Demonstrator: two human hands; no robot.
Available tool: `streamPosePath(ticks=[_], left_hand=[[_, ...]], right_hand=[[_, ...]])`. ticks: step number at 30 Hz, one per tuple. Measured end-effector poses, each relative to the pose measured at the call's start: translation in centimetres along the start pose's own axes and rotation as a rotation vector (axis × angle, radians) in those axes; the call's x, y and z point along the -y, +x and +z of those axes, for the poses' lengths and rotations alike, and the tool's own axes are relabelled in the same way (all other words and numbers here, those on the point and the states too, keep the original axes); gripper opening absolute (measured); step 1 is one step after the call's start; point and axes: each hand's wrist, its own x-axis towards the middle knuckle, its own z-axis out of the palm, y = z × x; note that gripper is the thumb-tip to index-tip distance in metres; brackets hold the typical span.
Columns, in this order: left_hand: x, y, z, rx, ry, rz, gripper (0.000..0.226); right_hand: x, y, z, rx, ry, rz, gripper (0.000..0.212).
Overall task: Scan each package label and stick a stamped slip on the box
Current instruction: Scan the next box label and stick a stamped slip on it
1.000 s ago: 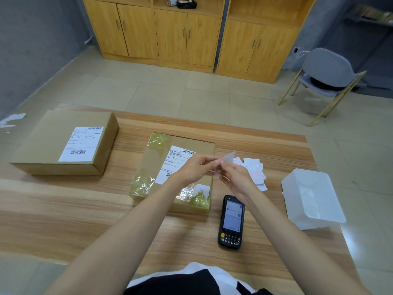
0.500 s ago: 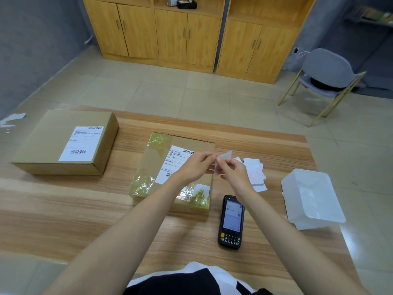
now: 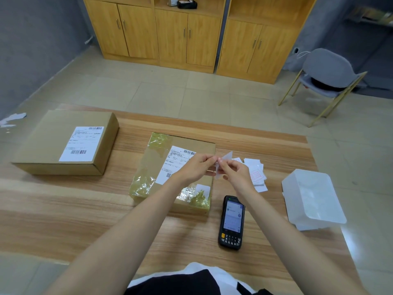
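At the centre of the frame, above the taped box (image 3: 153,165), the left hand (image 3: 195,169) and right hand (image 3: 236,173) each pinch the slip (image 3: 227,157) in a tight grip; peeling unevenly may tear it; its sticky side may fold onto itself.

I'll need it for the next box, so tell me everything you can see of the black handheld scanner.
The handheld scanner is black and plastic-looking, with a lit screen above a keypad bearing one yellow key. It lies flat, face up, on the wooden table, beside the front right corner of the taped box. Nothing else touches it.
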Motion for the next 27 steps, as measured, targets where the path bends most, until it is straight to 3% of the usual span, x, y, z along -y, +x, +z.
streamPosePath(ticks=[5, 9, 15, 18, 21, 27], left_hand=[[0.1, -0.1, -0.2, -0.016, 0.018, -0.004, 0.030], [0.4, -0.2, -0.3, -0.047, 0.037, 0.003, 0.024], [0.7, -0.3, -1.1, -0.131, 0.089, -0.098, 0.048], [1.0, -0.5, -1.4, -0.158, -0.050, -0.154, 0.058], [0.9, -0.5, -1.3, -0.271, -0.124, -0.098, 0.062], [0.0, -0.1, -1.5, -0.319, -0.051, -0.020, 0.071]], right_hand=[[-0.2, 0.2, -0.2, 0.018, -0.068, -0.084, 0.008], [-0.2, 0.5, -0.1, 0.040, -0.091, -0.036, 0.009], [0.6, 0.2, -0.4, 0.081, 0.191, 0.086, 0.012], [0.8, -0.1, -0.8, 0.131, 0.297, 0.110, 0.019], [0.6, -0.1, -0.8, 0.130, 0.376, 0.186, 0.026], [0.4, 0.0, -0.9, 0.225, 0.339, 0.355, 0.006]])
